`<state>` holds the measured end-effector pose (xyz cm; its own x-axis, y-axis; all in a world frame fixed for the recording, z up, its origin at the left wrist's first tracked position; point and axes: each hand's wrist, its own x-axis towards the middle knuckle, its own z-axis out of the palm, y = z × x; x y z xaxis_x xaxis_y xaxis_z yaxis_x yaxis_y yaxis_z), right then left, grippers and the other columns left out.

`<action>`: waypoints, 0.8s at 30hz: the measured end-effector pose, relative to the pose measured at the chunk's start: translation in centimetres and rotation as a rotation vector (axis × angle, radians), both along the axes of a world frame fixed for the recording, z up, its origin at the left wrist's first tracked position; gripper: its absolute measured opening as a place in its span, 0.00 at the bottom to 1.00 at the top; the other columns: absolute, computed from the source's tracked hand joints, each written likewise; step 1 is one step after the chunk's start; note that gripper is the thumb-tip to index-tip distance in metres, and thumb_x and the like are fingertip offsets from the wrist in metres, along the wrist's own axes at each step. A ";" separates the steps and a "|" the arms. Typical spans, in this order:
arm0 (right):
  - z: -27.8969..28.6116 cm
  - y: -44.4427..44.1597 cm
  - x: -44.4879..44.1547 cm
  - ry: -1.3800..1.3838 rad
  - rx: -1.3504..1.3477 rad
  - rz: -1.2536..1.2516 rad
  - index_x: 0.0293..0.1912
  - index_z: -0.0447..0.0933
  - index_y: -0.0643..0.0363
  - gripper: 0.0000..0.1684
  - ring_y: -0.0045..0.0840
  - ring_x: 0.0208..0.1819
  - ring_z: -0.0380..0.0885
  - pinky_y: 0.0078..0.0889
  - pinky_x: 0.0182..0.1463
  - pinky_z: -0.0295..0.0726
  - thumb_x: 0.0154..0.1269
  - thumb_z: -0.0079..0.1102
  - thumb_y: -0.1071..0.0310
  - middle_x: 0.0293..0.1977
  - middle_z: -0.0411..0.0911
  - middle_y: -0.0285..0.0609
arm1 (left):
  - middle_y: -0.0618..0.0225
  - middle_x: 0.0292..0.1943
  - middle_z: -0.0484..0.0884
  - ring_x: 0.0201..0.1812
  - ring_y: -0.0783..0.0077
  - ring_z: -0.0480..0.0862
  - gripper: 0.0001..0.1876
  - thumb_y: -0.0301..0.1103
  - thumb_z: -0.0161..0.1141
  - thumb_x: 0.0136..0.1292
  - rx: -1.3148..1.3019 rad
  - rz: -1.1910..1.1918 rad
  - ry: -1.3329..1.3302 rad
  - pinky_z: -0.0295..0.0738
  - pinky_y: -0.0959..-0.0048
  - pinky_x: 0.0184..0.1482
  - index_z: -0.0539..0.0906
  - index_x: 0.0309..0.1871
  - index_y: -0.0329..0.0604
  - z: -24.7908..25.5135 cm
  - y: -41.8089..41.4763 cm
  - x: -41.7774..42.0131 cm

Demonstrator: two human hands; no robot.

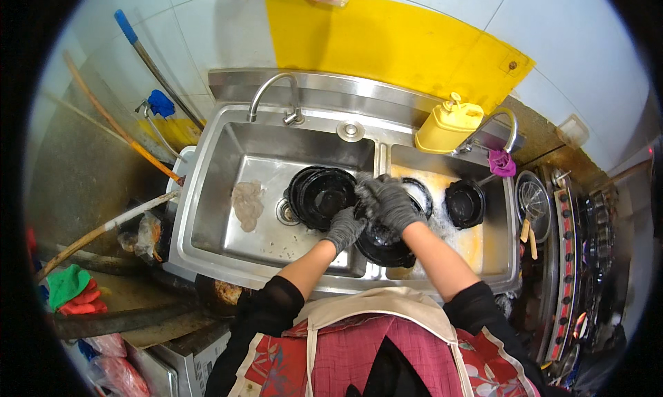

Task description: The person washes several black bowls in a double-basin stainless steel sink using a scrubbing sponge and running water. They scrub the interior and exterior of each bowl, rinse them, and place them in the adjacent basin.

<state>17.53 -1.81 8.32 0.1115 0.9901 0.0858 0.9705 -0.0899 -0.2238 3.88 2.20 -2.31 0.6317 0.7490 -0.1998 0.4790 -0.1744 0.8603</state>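
My left hand (pixel 346 229), in a grey knit glove, grips the rim of a black pot (pixel 386 249) tilted over the divider between two sink basins. In the same kind of glove, my right hand (pixel 396 205) presses what looks like a wire scouring pad (pixel 368 189) against that pot; fingers and pad partly hide it. Nested black pots (pixel 327 197) stand in the left basin, beside my left hand. The right basin holds soapy, yellowish water (pixel 471 246) with another black pot (pixel 465 204) at its right. Behind my right hand a black rim (pixel 422 189) shows among suds.
A brownish cloth (pixel 247 205) lies near the drain (pixel 286 212) in the left basin. Behind stand a left faucet (pixel 277 91), a yellow jug (pixel 448 125) and a right faucet (pixel 510 127) with purple cloth. A stove (pixel 564 272) borders the right; long handles (pixel 124 132) lean left.
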 end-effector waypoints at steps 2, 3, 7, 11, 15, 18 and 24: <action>-0.9 0.9 4.3 -0.063 -0.055 0.022 0.47 0.75 0.51 0.23 0.45 0.43 0.75 0.45 0.49 0.75 0.51 0.64 0.55 0.40 0.76 0.52 | 0.48 0.46 0.81 0.50 0.49 0.79 0.21 0.40 0.59 0.56 -0.040 0.010 0.077 0.72 0.61 0.55 0.79 0.52 0.39 1.3 -0.4 -0.9; -0.3 0.7 5.8 -0.076 -0.128 0.003 0.45 0.76 0.52 0.22 0.46 0.43 0.75 0.46 0.48 0.75 0.52 0.64 0.54 0.39 0.77 0.52 | 0.48 0.48 0.81 0.52 0.49 0.78 0.21 0.39 0.57 0.57 -0.061 0.020 0.106 0.71 0.61 0.57 0.78 0.53 0.40 1.6 -0.5 -1.1; 0.8 -0.7 5.9 -0.053 -0.024 -0.135 0.46 0.75 0.55 0.19 0.48 0.43 0.75 0.48 0.48 0.74 0.56 0.60 0.59 0.40 0.77 0.53 | 0.49 0.45 0.82 0.49 0.47 0.79 0.21 0.41 0.60 0.55 0.018 0.083 0.047 0.72 0.59 0.54 0.80 0.50 0.40 0.1 -1.5 -1.3; -1.2 -0.1 -0.4 -0.105 0.101 0.257 0.55 0.72 0.52 0.26 0.45 0.45 0.74 0.45 0.51 0.75 0.54 0.61 0.64 0.44 0.75 0.50 | 0.49 0.42 0.83 0.47 0.47 0.81 0.20 0.42 0.63 0.53 0.088 0.111 -0.025 0.74 0.57 0.51 0.81 0.46 0.41 -1.5 -1.3 -0.6; 0.8 0.4 2.6 -0.064 -0.052 0.009 0.52 0.74 0.49 0.28 0.42 0.45 0.75 0.40 0.52 0.75 0.47 0.64 0.64 0.43 0.77 0.48 | 0.49 0.42 0.83 0.47 0.47 0.81 0.19 0.42 0.62 0.53 0.055 0.137 0.066 0.74 0.57 0.50 0.81 0.45 0.40 0.9 -1.9 -1.1; 0.8 0.4 6.7 -0.119 -0.121 -0.168 0.50 0.76 0.52 0.21 0.46 0.47 0.75 0.46 0.50 0.74 0.55 0.60 0.60 0.41 0.78 0.50 | 0.50 0.42 0.83 0.47 0.48 0.81 0.21 0.42 0.62 0.54 0.016 0.136 -0.074 0.74 0.59 0.51 0.81 0.48 0.39 -2.8 -2.5 -1.1; 1.5 -0.7 -1.3 0.044 -0.033 0.209 0.50 0.75 0.52 0.22 0.44 0.48 0.74 0.43 0.53 0.74 0.53 0.62 0.63 0.42 0.77 0.50 | 0.52 0.43 0.84 0.47 0.54 0.83 0.21 0.43 0.61 0.57 -0.263 -0.056 -0.345 0.74 0.62 0.51 0.81 0.49 0.38 -1.7 -0.3 -1.5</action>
<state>16.28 -2.49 9.82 -0.0937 0.9942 0.0522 0.9583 0.1043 -0.2661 2.35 1.86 -4.02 0.7327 0.6639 -0.1495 0.1519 0.0545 0.9869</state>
